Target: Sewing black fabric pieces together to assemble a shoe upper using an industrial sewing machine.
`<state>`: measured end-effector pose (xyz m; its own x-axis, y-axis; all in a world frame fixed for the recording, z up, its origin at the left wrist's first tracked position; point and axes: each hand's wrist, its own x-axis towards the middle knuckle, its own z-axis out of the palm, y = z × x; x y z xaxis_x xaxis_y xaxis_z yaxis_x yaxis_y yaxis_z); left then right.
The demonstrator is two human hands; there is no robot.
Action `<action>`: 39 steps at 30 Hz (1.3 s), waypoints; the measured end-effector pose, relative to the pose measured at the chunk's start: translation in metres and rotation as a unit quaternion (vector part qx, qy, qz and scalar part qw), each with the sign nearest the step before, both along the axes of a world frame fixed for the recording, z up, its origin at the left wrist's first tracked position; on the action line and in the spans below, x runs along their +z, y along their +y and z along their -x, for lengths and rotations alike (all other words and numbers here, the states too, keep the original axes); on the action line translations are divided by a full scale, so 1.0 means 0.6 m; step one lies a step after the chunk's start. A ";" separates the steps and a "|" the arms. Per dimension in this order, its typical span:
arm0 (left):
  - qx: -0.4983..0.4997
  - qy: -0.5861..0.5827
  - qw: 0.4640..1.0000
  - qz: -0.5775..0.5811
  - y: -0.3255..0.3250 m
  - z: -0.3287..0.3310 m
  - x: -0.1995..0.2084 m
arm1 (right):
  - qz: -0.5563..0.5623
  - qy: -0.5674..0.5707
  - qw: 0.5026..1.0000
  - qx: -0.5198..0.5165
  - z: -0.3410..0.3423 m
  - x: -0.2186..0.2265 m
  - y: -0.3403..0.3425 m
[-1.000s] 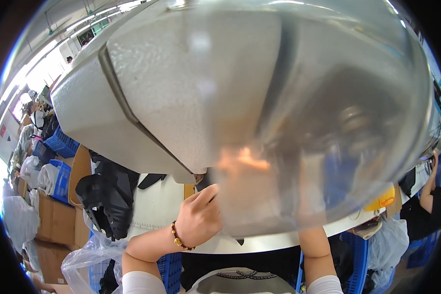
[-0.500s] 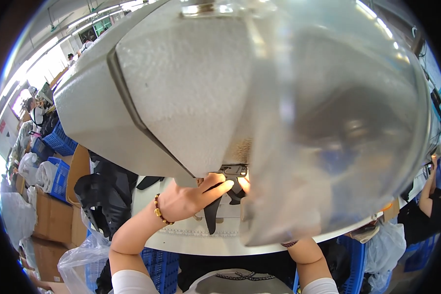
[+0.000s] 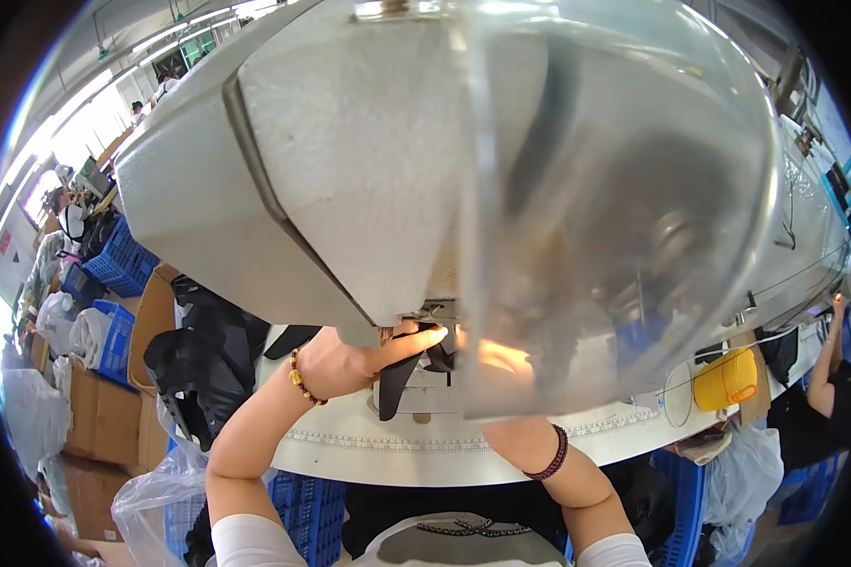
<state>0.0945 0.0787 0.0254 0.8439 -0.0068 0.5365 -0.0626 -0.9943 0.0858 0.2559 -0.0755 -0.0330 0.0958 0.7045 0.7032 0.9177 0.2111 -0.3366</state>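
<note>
A large grey sewing machine head (image 3: 350, 170) fills the upper middle, with a clear, blurry shield (image 3: 624, 227) on its right side. Under the machine's lower end, my left hand (image 3: 342, 364) has its fingers closed on a black, pointed flat piece (image 3: 399, 387) beside the presser foot area. The tip of that piece points toward me over the white table (image 3: 336, 416). My right hand (image 3: 501, 361) is on the other side of the piece, seen only dimly through the shield. Its fingertips are near the needle area, and their grip is hidden.
Black moulded parts (image 3: 194, 364) are piled at the table's left. Cardboard boxes (image 3: 109, 416), blue crates (image 3: 118, 260) and plastic bags (image 3: 151, 501) stand beyond them. A yellow container (image 3: 725, 378) is on the right. Another person's arm (image 3: 827, 354) shows at the far right.
The view has shifted, and the shield's lower edge now sits higher, exposing my right wrist and the yellow container. Both hands stay by the needle area, with the black piece still under my left fingers.
</note>
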 end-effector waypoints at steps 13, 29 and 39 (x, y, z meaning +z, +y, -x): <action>0.160 -0.046 0.986 -0.019 -0.105 -0.013 -0.007 | 0.056 0.118 0.978 0.164 0.004 0.025 -0.011; 0.159 -0.156 0.964 -0.144 -0.104 -0.057 -0.051 | 0.041 0.253 0.931 0.260 0.012 0.008 -0.008; 0.245 -0.156 0.954 -0.076 -0.135 -0.061 -0.061 | 0.007 0.007 0.990 0.138 -0.075 0.033 -0.004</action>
<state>0.1311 -0.0022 -0.0110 0.5645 0.2490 0.7869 0.4139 -0.9103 -0.0089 0.3010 -0.0779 -0.0131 -0.0926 0.7152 0.6927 0.8207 0.4488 -0.3536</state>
